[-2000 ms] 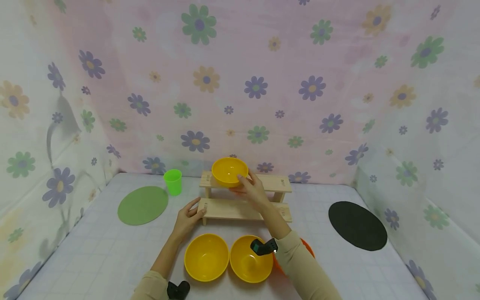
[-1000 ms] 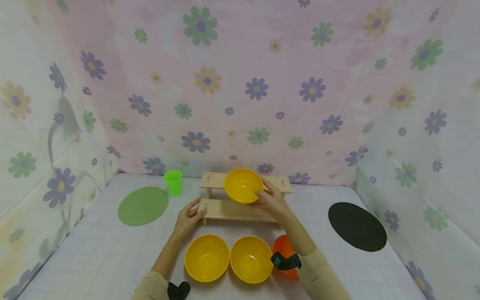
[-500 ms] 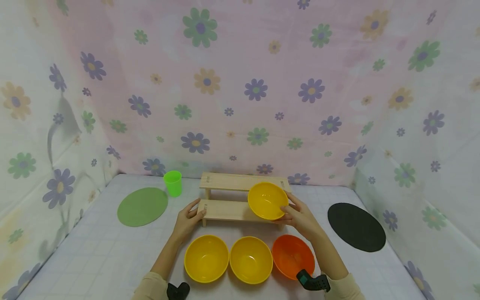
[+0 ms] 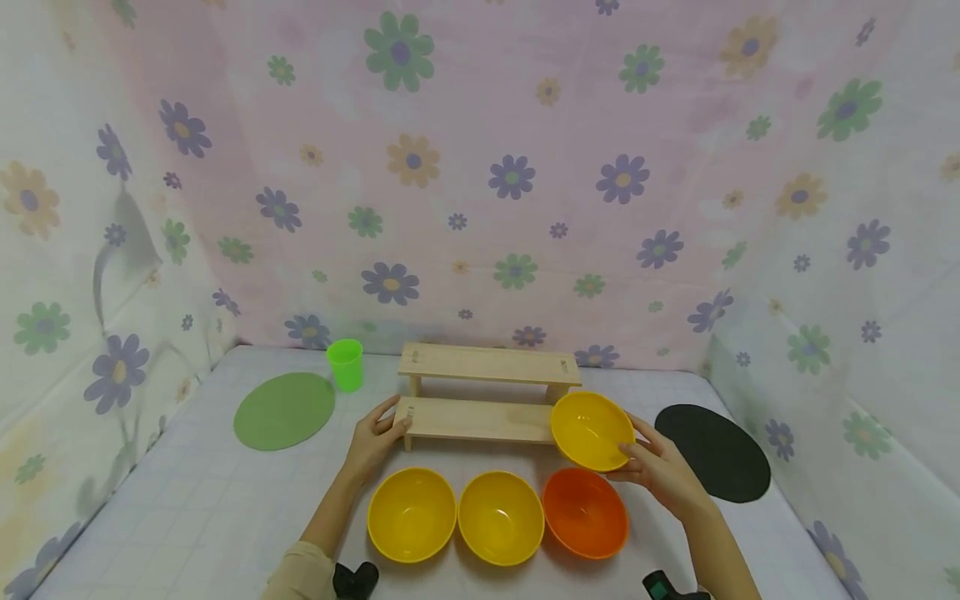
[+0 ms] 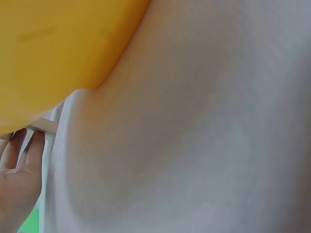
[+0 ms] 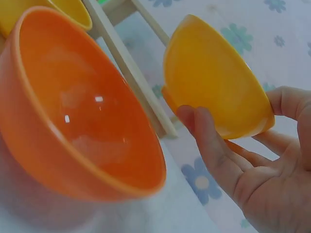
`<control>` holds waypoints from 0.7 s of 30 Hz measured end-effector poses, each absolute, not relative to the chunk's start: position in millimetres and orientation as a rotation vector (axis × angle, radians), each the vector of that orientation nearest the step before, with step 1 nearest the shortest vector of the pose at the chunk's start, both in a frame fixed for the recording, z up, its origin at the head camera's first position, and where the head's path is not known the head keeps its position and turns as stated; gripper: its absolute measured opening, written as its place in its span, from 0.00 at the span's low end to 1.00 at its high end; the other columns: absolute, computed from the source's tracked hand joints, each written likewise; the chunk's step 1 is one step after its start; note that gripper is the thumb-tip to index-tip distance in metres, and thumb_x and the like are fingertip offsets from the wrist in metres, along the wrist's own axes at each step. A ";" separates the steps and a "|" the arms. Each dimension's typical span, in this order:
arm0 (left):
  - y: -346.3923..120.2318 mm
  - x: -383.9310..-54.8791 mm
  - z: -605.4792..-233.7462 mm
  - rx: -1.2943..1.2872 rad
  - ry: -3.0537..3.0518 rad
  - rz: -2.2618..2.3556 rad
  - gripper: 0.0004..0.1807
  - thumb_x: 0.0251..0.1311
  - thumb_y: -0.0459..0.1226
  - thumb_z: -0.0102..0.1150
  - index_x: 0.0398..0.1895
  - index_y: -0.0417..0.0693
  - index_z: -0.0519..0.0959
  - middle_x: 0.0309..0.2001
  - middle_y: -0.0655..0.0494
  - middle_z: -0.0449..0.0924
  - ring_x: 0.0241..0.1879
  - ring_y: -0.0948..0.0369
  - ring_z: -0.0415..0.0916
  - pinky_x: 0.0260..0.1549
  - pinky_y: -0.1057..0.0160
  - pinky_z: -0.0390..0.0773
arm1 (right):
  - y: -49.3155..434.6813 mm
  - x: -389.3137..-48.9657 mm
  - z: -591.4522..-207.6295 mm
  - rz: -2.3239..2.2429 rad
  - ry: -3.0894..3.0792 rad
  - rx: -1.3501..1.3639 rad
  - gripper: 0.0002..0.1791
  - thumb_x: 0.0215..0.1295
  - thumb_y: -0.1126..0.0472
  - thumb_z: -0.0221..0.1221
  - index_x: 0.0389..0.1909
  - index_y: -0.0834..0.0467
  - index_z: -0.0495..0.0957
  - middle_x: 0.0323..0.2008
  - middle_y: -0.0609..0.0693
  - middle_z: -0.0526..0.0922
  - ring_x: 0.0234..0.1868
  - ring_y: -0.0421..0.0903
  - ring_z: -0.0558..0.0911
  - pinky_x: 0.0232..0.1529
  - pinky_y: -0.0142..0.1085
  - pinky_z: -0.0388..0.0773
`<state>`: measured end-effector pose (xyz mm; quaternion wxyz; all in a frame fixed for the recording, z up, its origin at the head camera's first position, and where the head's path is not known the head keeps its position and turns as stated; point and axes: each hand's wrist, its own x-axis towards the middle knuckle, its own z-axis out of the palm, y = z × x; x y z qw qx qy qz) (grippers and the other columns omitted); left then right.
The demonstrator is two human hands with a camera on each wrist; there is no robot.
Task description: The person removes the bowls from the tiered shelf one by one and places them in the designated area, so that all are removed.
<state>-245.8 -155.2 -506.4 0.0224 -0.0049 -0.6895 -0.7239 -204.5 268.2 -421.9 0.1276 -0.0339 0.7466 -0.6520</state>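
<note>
My right hand (image 4: 663, 468) holds a yellow bowl (image 4: 592, 432) by its right side, thumb near the rim and fingers beneath. In the right wrist view, that bowl (image 6: 214, 77) is lifted and tilted beside an orange bowl (image 6: 87, 111). My left hand (image 4: 375, 442) grips the left end of the lower step of a wooden two-step shelf (image 4: 472, 419), thumb on top. The left wrist view shows the left hand's fingers (image 5: 34, 150) at the wood, partly hidden behind a yellow bowl (image 5: 58, 53).
In front of the shelf, two more yellow bowls, one left (image 4: 412, 515) and one central (image 4: 501, 518), stand in a row with the orange bowl (image 4: 586, 513). A green cup (image 4: 347, 365) and green round mat (image 4: 285, 412) lie left; a black round mat (image 4: 712, 454) lies right.
My right hand has carried the yellow bowl from over the upper step rightward and toward me, to the shelf's right front. The left hand has stayed at the shelf's left end.
</note>
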 end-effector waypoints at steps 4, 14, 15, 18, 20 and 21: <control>-155.2 -245.3 -504.0 -0.022 -2.144 -2.239 0.34 0.62 0.31 0.57 0.69 0.36 0.57 0.60 0.30 0.66 0.58 0.43 0.69 0.53 0.65 0.73 | 282.9 -198.2 -426.4 -1.893 2.195 -0.060 0.34 0.71 0.61 0.47 0.73 0.62 0.44 0.63 0.71 0.61 0.40 0.53 0.84 0.44 0.44 0.81; -154.7 -242.7 -503.5 -0.025 -2.151 -2.218 0.34 0.61 0.30 0.57 0.69 0.34 0.56 0.60 0.29 0.65 0.57 0.43 0.70 0.52 0.65 0.75 | 312.1 -182.9 -440.5 -1.971 2.179 0.006 0.32 0.72 0.61 0.47 0.72 0.63 0.46 0.50 0.44 0.74 0.38 0.51 0.84 0.42 0.43 0.82; -154.5 -242.8 -503.6 -0.026 -2.150 -2.217 0.34 0.61 0.30 0.57 0.69 0.34 0.56 0.60 0.29 0.65 0.57 0.43 0.70 0.52 0.65 0.75 | 314.9 -181.1 -442.7 -1.992 2.170 0.011 0.30 0.72 0.62 0.47 0.71 0.59 0.50 0.48 0.40 0.75 0.38 0.51 0.84 0.42 0.43 0.82; -154.4 -243.3 -504.5 -0.022 -2.140 -2.229 0.34 0.61 0.30 0.57 0.69 0.35 0.57 0.60 0.29 0.65 0.57 0.43 0.70 0.51 0.66 0.75 | 323.6 -176.6 -449.3 -2.044 2.139 0.032 0.24 0.72 0.63 0.47 0.66 0.50 0.59 0.44 0.34 0.76 0.37 0.50 0.84 0.41 0.43 0.82; -154.0 -243.8 -505.1 -0.020 -2.131 -2.235 0.34 0.61 0.29 0.57 0.69 0.35 0.58 0.60 0.29 0.66 0.57 0.43 0.70 0.51 0.66 0.75 | 328.7 -174.6 -452.8 -2.062 2.137 0.077 0.24 0.71 0.63 0.48 0.66 0.49 0.59 0.43 0.32 0.76 0.37 0.51 0.84 0.41 0.44 0.82; -153.9 -243.6 -505.0 -0.020 -2.128 -2.238 0.33 0.61 0.29 0.57 0.69 0.35 0.58 0.60 0.29 0.66 0.57 0.43 0.70 0.52 0.66 0.74 | 331.2 -173.8 -454.3 -2.063 2.142 0.104 0.25 0.71 0.63 0.48 0.67 0.50 0.58 0.43 0.31 0.75 0.37 0.51 0.84 0.41 0.44 0.82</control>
